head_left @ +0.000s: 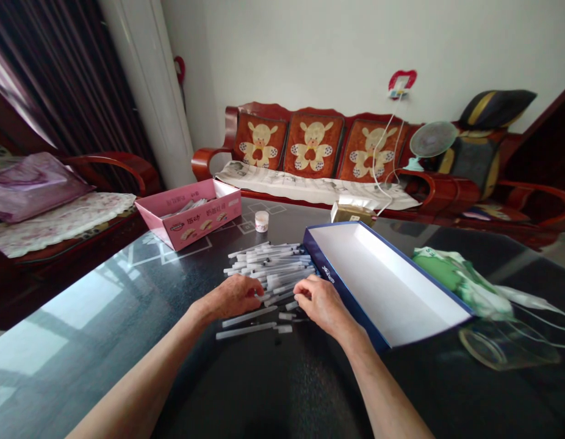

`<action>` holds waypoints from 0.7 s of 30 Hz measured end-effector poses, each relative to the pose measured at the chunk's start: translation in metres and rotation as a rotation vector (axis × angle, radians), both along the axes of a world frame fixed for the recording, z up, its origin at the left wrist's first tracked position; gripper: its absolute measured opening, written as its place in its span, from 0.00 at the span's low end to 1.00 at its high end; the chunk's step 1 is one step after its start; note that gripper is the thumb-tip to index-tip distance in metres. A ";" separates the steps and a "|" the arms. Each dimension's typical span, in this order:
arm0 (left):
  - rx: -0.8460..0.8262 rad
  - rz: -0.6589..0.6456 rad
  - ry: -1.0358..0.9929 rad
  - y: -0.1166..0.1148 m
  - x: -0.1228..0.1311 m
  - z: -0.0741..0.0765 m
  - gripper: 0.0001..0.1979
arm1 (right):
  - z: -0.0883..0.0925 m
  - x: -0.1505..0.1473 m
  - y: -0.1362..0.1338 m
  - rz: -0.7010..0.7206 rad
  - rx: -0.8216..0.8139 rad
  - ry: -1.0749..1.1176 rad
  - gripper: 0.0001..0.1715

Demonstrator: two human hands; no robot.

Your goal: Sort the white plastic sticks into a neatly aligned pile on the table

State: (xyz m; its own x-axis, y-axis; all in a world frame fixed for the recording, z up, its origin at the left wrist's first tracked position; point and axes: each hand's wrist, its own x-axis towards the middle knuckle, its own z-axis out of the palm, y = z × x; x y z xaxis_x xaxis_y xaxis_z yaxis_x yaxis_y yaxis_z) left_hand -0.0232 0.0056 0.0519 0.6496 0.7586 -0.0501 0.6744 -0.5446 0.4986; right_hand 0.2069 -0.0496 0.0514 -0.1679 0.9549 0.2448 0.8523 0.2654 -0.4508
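Observation:
A loose pile of whitish, translucent pens (277,262) lies on the dark table in front of me. My left hand (234,296) is at the near left side of the pile, its fingers curled at the pen ends. Whatever is between them, I cannot make out. On the pile's right side, my right hand (321,303) has thumb and fingertips drawn together, their contents hidden. Two separate barrels, one of them a pen barrel (246,330), lie nearer to me. Short pen caps (285,329) are scattered between the hands.
A blue box with a white inside (378,280) stands right of the pile. The pink box (191,216) at back left holds similar sticks. Beyond are a small white cup (262,221) and a tissue pack (353,212). A green-white bag (460,277) and cable lie right.

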 end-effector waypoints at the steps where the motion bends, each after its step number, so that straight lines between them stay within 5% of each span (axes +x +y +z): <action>1: -0.032 0.004 0.002 0.001 -0.002 0.001 0.11 | -0.002 -0.001 0.000 0.008 0.018 -0.022 0.10; 12: -0.059 -0.028 0.085 0.002 -0.002 -0.002 0.10 | -0.020 -0.017 0.001 0.014 0.064 -0.267 0.08; 21: 0.068 0.107 0.030 0.008 0.000 -0.007 0.12 | -0.020 -0.016 -0.002 -0.018 0.008 -0.250 0.08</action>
State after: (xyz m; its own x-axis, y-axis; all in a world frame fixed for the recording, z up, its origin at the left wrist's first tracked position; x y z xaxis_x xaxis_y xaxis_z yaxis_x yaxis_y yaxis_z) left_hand -0.0228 0.0135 0.0454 0.5638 0.8258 -0.0146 0.7446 -0.5005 0.4417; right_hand 0.1906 -0.0513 0.0318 -0.2068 0.9565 0.2058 0.9417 0.2516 -0.2233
